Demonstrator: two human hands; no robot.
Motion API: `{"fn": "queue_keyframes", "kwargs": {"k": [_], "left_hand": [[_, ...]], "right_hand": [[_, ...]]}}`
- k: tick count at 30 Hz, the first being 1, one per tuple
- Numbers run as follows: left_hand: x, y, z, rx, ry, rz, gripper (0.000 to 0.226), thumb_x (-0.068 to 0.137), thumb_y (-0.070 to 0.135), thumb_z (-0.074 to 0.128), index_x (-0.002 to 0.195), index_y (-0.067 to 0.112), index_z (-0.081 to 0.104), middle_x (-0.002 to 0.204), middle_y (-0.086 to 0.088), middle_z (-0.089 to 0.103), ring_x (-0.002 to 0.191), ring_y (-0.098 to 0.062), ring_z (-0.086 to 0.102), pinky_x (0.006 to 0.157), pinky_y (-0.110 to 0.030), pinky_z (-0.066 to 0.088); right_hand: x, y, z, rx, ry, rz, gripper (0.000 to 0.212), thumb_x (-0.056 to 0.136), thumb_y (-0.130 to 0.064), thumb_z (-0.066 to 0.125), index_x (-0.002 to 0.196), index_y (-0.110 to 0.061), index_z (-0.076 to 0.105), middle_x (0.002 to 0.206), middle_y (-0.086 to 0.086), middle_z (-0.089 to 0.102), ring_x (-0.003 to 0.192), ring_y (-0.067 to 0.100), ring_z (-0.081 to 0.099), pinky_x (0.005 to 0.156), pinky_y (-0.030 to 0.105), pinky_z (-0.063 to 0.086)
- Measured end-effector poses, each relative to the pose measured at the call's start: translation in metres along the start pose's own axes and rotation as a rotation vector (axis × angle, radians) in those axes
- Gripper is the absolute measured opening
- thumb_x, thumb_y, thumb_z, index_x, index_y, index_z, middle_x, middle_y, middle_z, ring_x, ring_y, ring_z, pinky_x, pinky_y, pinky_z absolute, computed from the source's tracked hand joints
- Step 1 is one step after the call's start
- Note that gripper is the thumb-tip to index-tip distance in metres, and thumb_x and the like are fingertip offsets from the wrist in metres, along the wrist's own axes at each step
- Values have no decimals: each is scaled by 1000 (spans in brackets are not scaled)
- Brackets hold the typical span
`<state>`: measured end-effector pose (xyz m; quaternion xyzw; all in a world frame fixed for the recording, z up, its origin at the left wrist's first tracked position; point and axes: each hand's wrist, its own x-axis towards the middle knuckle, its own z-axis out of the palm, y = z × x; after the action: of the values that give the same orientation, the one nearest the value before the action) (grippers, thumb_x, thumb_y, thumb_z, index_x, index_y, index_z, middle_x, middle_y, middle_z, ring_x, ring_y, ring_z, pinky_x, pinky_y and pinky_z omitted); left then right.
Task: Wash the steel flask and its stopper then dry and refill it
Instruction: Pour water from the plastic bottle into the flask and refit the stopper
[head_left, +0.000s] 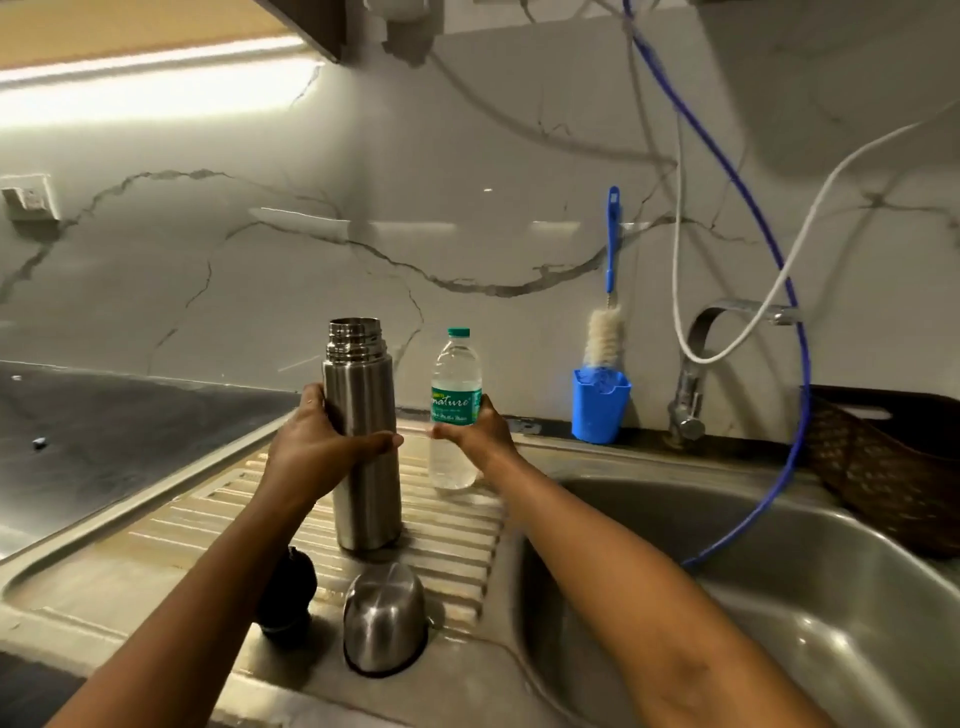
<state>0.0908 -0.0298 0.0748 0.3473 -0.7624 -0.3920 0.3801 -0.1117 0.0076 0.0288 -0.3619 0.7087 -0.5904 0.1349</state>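
The steel flask (363, 488) stands upright and uncapped on the ribbed drainboard (457, 530). My left hand (322, 441) grips its body from the left. Just to its right stands a clear plastic water bottle (456, 395) with a green cap and label; my right hand (475, 428) holds it around the middle. In front of the flask, the steel cup lid (383, 618) lies upside down. The black stopper (287, 597) rests beside it, partly hidden by my left forearm.
The sink basin (779, 623) lies to the right, with a tap (691, 395) behind it and a blue hose (795, 364) hanging into it. A blue cup (600, 410) holds a bottle brush (605, 332) by the wall. A woven basket (883, 467) sits at the far right.
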Motion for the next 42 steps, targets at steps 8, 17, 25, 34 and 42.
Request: {"fn": "queue_keyframes", "kwargs": {"k": [8, 17, 25, 34, 42], "left_hand": [[-33, 20, 17, 36, 35, 47, 66, 62, 33, 87, 105, 21, 39, 93, 2, 54, 92, -24, 56, 82, -42, 51], [-61, 31, 23, 59, 192, 181, 122, 58, 46, 86, 151, 24, 11, 154, -17, 17, 142, -37, 11, 112, -57, 20], [-97, 97, 53, -224, -482, 524, 30, 88, 44, 51, 117, 38, 55, 111, 11, 65, 104, -1, 60, 92, -34, 50], [-93, 107, 78, -606, -815, 375, 59, 60, 65, 76, 108, 30, 72, 119, -2, 66, 110, -21, 60, 91, -35, 49], [-98, 118, 75, -509, -755, 491, 54, 57, 75, 69, 94, 36, 75, 100, 5, 71, 97, -11, 63, 82, -25, 52]], "right_hand": [[-106, -14, -87, 221, -68, 20, 42, 72, -9, 78, 107, -17, 57, 105, 3, 66, 97, 19, 63, 86, 32, 52], [-176, -9, -140, 279, -258, -30, 71, 45, -25, 82, 110, -16, 53, 99, 4, 67, 90, 19, 66, 79, 32, 54], [-204, -4, -171, 245, -409, 33, 78, 47, -29, 83, 117, -16, 51, 108, 9, 65, 100, 25, 63, 93, 43, 50], [-216, -8, -177, 441, -725, 113, 70, 57, -39, 85, 114, -12, 54, 97, 5, 70, 90, 19, 67, 85, 34, 53], [-217, -11, -174, 474, -715, 100, 68, 57, -39, 85, 112, -12, 54, 94, 6, 70, 86, 20, 68, 81, 33, 55]]}}
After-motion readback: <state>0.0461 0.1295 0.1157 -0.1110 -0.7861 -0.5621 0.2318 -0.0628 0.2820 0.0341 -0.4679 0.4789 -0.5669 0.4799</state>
